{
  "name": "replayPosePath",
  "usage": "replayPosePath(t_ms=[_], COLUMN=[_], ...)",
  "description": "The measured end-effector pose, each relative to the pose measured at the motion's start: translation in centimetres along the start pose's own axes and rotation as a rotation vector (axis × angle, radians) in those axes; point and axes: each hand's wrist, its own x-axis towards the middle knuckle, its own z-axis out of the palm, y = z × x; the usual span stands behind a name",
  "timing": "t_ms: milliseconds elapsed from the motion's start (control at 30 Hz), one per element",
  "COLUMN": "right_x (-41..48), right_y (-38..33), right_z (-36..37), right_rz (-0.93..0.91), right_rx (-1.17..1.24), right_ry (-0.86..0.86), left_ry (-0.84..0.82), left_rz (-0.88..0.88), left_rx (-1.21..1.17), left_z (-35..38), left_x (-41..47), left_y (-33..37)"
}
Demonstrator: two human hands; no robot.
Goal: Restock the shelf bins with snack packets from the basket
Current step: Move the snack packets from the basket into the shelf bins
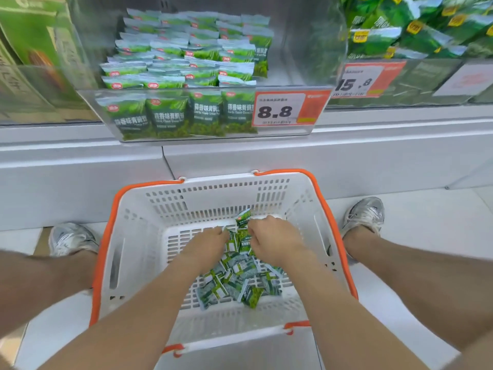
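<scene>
Left hand, right hand around packets

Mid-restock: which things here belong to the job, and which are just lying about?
Job: white basket, green packets in it, left hand, right hand, part-filled 8.8 bin.
Just there: 15.8 bin, cartons at left, grey shoes.

Orange price tag reading 8.8 at ctr; second tag, 15.8, upper R, w/ a white card near it. Green carton stands far L. White ledge runs below, above pale floor. L trainer and R trainer, silver, well apart on floor.
</scene>
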Motion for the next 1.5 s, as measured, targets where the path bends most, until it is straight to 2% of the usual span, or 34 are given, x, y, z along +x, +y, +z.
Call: replayPosePath(t_ms=[167, 333, 433, 533, 600, 733, 833, 933, 1000, 1100, 1200, 1267, 1367, 1500], right_x=[1.0, 1.2, 1.3, 1.7, 1.8, 1.4, 0.9, 0.4, 0.0, -1.0, -1.7, -1.9, -2.1, -2.8], right_y=[0.6, 1.0, 1.4, 2.2, 2.7, 1.7, 0.1, -0.9, -1.2, -2.1, -3.5, -4.5, -6.2, -8.9], right_z=[0.9, 1.3, 1.7, 2.1, 2.2, 1.5, 0.4, -1.1, -2.1, -3.9, -5.7, -6.6, -8.6, -14.4], right_rz=[0.03, 0.063, 0.148, 0.249, 0.275, 0.098, 0.017, 0.056, 0.14, 0.222, 0.224, 0.173, 0.086, 0.033], right_rx=[0.012, 0.056, 0.122, 0.198, 0.265, 0.487, 0.616, 0.707, 0.807, 1.079, 1.225, 1.221, 1.095, 0.908], right_ry=[-0.053, -0.081, -0.076, -0.065, -0.08, -0.031, 0.052, 0.16, 0.206, 0.184, 0.226, 0.389, 0.736, 1.12], left_ry=[-0.183, -0.107, -0.11, -0.045, -0.058, -0.159, -0.149, -0.032, 0.071, 0.269, 0.396, 0.472, 0.65, 1.133], left_rz=[-0.003, -0.058, -0.085, -0.176, -0.215, -0.205, -0.202, -0.229, -0.179, -0.067, 0.018, 0.069, 0.13, 0.193], left_rx=[-0.031, -0.06, -0.26, -0.556, -0.792, -1.054, -1.164, -1.275, -1.312, -1.236, -1.155, -1.132, -1.104, -0.858], left_z=[2.3, 2.6, 2.5, 0.3, -1.9, -6.6, -9.3, -11.6, -13.0, -14.7, -16.0, -17.5, -21.0, -26.1], left_x=[1.7, 2.5, 2.6, 1.8, 1.4, -0.1, -1.3, -2.4, -3.4, -5.2, -6.5, -7.2, -8.9, -10.9], left_y=[0.5, 1.0, 0.3, 0.1, 0.3, 0.2, 0.0, 0.2, 0.6, 1.4, 1.6, 1.8, 3.0, 4.6])
